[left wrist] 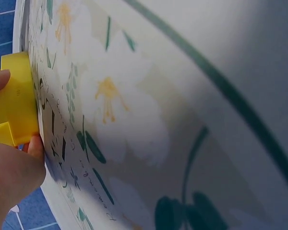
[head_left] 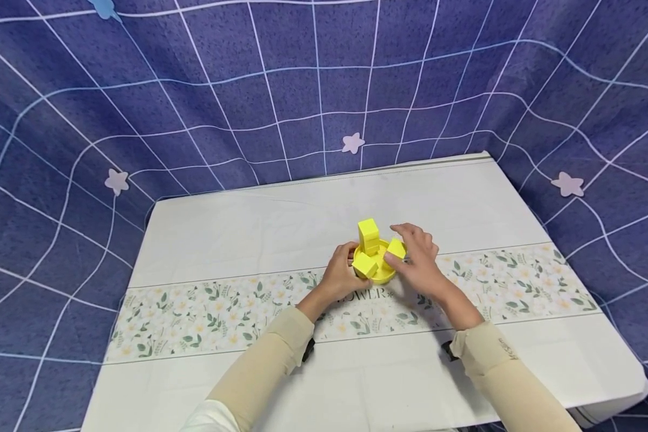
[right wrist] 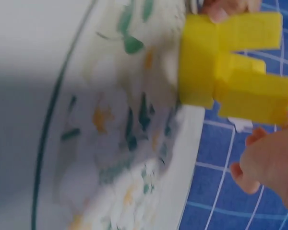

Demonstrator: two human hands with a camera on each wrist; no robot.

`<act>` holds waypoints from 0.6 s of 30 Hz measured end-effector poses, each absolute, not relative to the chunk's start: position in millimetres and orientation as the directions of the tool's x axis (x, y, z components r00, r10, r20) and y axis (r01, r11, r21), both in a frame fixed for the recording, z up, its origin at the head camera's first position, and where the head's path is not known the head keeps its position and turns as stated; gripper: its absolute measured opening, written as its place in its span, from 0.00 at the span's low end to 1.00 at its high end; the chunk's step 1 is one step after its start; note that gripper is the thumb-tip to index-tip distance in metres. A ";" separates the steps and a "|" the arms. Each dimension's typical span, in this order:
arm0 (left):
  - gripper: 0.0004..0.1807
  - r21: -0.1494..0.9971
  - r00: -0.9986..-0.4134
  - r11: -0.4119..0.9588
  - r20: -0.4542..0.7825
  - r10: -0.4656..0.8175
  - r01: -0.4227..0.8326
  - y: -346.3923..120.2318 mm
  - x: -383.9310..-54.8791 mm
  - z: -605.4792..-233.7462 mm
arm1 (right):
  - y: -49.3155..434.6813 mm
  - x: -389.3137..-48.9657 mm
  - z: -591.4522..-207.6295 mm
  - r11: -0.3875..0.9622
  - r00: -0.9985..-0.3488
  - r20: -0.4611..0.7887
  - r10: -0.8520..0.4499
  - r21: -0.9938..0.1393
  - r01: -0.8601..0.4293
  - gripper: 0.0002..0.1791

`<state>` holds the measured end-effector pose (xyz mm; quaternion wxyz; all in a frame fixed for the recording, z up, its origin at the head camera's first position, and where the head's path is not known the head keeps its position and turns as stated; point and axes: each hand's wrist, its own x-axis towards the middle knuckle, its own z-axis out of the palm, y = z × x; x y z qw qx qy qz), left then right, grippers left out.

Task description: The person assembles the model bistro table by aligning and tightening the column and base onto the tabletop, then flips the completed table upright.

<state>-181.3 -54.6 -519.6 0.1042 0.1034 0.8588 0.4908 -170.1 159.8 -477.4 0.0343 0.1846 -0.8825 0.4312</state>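
Note:
A round yellow dish [head_left: 382, 278] sits over the printed band of the tablecloth, with three yellow blocks standing up from it. My left hand [head_left: 339, 275] grips the dish from its left side, thumb along the near edge. The tallest-looking block [head_left: 368, 233] rises at the far side, and another block [head_left: 365, 265] is at the near left. On the right, my right hand [head_left: 423, 264] pinches the third block [head_left: 396, 246] near its upper end; the thumb lies against it. In the right wrist view, the other fingers [right wrist: 249, 179] hang curled beside that block.
A white tablecloth [head_left: 237, 234] with a floral band and printed lettering covers the table. Behind and beside it hangs a dark blue curtain [head_left: 281, 96] with a grid and star pattern.

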 end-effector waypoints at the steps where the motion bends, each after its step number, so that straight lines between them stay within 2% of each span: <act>1: 0.49 0.863 -0.957 0.500 -0.079 0.279 0.074 -54.8 -181.5 -519.7 | 163.0 -169.4 -475.4 0.538 -0.925 0.214 -0.313 -0.763 -0.359 0.30; 5: 0.49 0.862 -0.957 0.502 -0.079 0.279 0.075 -55.4 -181.7 -520.4 | 171.4 -170.4 -471.2 0.482 -0.907 0.238 -0.347 -0.784 -0.390 0.24; 10: 0.49 0.870 -0.957 0.488 -0.077 0.281 0.073 -54.7 -180.8 -520.3 | 162.9 -172.8 -473.0 0.501 -0.941 0.228 -0.250 -0.801 -0.327 0.19; 18: 0.50 0.857 -0.960 0.511 -0.084 0.266 0.067 -53.6 -181.5 -519.3 | 136.8 -179.5 -481.1 0.594 -0.970 0.214 -0.113 -0.768 -0.239 0.27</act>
